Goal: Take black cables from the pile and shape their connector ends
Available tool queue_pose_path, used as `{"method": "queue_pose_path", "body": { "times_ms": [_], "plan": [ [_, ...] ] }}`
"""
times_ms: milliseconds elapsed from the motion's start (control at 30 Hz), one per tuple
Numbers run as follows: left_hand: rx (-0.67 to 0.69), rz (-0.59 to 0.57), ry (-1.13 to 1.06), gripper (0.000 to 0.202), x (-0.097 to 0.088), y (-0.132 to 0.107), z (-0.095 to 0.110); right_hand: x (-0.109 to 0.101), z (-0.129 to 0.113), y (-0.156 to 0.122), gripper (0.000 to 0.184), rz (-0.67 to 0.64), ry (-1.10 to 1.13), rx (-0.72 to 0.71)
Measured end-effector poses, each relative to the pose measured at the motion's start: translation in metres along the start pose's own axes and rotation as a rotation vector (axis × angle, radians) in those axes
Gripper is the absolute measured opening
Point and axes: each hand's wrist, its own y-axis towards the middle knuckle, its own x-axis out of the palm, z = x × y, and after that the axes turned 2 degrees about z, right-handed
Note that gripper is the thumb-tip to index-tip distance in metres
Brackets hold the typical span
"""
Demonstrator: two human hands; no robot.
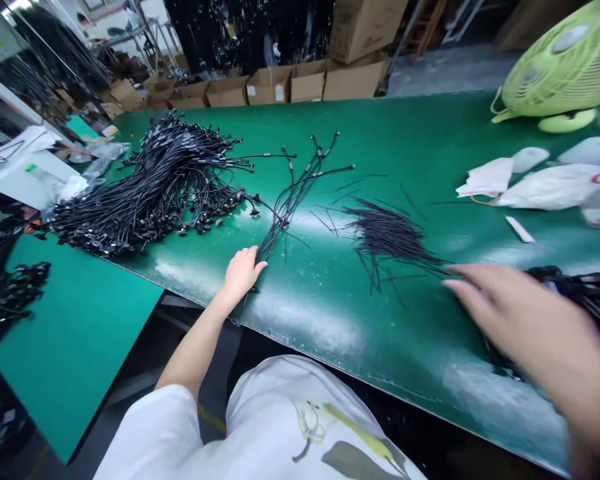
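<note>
L hand (241, 277) on green bench mat (410, 140) near front edge, fingers half-curled, at lower end of thin black cable bundle (291, 207); cables seem to pass under hand. Actual grip: cannot tell. Bundle runs diagonally away toward far side of mat, upper ends splayed, w/ small connectors

R hand (525, 333) motion-blurred, open, fingers extended, tips just beside loose pile of short black wires (390, 240); contact unclear. Dark cable mass (575, 297) on mat right of wires, partly hidden by R hand

Large heap of black cables w/ connectors (165, 190) on mat, left of bundle, stray ends nearly reaching it

Also on mat: white plastic bags (550, 188), small white strip (520, 229) just below them, lime-green fan (555, 60) at far R corner

Lower L: separate teal mat (70, 347) w/ black cables (5, 293). Cardboard boxes (270, 85) beyond far edge. Person's white sleeve (155, 427) at bottom of view
</note>
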Motion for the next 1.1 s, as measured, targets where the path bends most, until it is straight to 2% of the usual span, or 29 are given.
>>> {"method": "queue_pose_path", "body": {
  "times_ms": [100, 167, 233, 300, 333, 400, 433, 500, 600, 667, 767, 833, 900, 967, 1000, 1100],
  "plan": [
    [-0.005, -0.057, -0.092, 0.016, 0.008, 0.023, 0.006, 0.045, -0.054, 0.022, 0.036, -0.304, -0.018, -0.260],
    [0.014, -0.069, -0.153, 0.013, 0.006, 0.032, 0.011, 0.072, -0.090, 0.040, 0.031, -0.392, -0.020, -0.362],
    [0.033, -0.109, -0.231, 0.016, 0.001, 0.037, 0.014, 0.096, -0.123, 0.061, 0.034, -0.385, -0.026, -0.429],
    [0.016, -0.219, -0.464, 0.024, -0.004, 0.040, 0.014, 0.120, -0.149, 0.087, 0.044, -0.352, -0.079, -0.488],
    [-0.013, -0.287, -0.620, 0.030, -0.006, 0.041, 0.013, 0.131, -0.159, 0.102, 0.044, -0.353, -0.128, -0.526],
    [-0.102, -0.360, -0.856, 0.038, -0.008, 0.043, 0.007, 0.150, -0.170, 0.131, 0.031, -0.382, -0.226, -0.608],
    [-0.142, -0.351, -0.895, 0.038, -0.008, 0.044, 0.002, 0.156, -0.173, 0.145, 0.025, -0.397, -0.259, -0.644],
    [-0.179, -0.253, -0.828, 0.034, -0.009, 0.047, -0.008, 0.163, -0.173, 0.168, 0.025, -0.409, -0.283, -0.696],
    [-0.158, -0.107, -0.748, 0.027, -0.012, 0.048, -0.015, 0.156, -0.171, 0.189, 0.029, -0.344, -0.289, -0.751],
    [-0.117, -0.070, -0.754, 0.024, -0.016, 0.044, -0.010, 0.145, -0.172, 0.197, 0.031, -0.245, -0.304, -0.763],
    [-0.045, -0.196, -0.889, 0.031, -0.031, 0.031, 0.006, 0.128, -0.176, 0.210, 0.033, -0.148, -0.333, -0.743],
    [-0.028, -0.301, -1.032, 0.029, -0.047, 0.020, 0.012, 0.120, -0.176, 0.223, 0.032, -0.153, -0.345, -0.756],
    [-0.054, -0.318, -1.165, 0.026, -0.067, 0.010, 0.010, 0.112, -0.171, 0.241, 0.027, -0.171, -0.350, -0.782],
    [-0.112, -0.270, -1.313, 0.024, -0.087, 0.003, 0.002, 0.100, -0.163, 0.259, 0.022, -0.147, -0.340, -0.701],
    [-0.149, -0.233, -1.394, 0.021, -0.095, 0.000, -0.003, 0.092, -0.159, 0.267, 0.028, -0.116, -0.330, -0.616],
    [-0.278, -0.121, -1.614, 0.016, -0.112, -0.011, -0.016, 0.061, -0.152, 0.282, 0.069, 0.020, -0.287, -0.347]
  ]
}}
